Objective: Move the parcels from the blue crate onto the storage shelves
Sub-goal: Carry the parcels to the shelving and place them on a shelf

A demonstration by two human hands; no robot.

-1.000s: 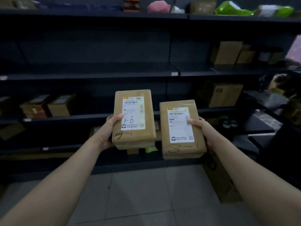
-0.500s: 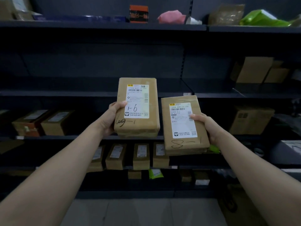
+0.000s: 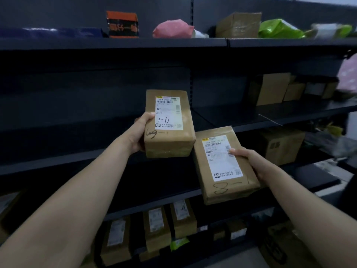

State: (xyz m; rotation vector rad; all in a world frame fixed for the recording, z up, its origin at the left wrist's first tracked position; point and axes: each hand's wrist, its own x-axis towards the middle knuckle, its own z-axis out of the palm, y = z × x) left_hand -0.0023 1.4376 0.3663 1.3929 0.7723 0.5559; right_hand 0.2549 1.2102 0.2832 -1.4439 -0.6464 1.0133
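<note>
Landmark: the bare shelf (image 3: 67, 146) in the dark rack, the second board down.
Left hand (image 3: 138, 132): grips the parcel marked 1-6 (image 3: 170, 144) by its left edge, thumb on the face and fingers wrapped behind.
Right hand (image 3: 251, 163): grips the parcel marked 8- (image 3: 222, 190) by its right edge, thumb across the label.
Parcel 1-6: in the air at the right end of the bare shelf, just above its front edge, not resting on it.
Parcel 8-: lower than the bare shelf and to its right, tilted, its top corner just beside the bottom corner of parcel 1-6.
Change: a second ago the two parcels were held almost level, side by side. The left one has now gone up to the bare shelf and the right one has dropped and tipped. The rack also fills more of the view, and the floor has all but gone.
Meaning: the person has likely closed on the rack, and parcel 1-6 looks set to be placed first, with parcel 8- waiting.
Already stored: a row of brown parcels (image 3: 156, 227) stands two boards below the bare shelf.
Blue crate: not in view.
</note>
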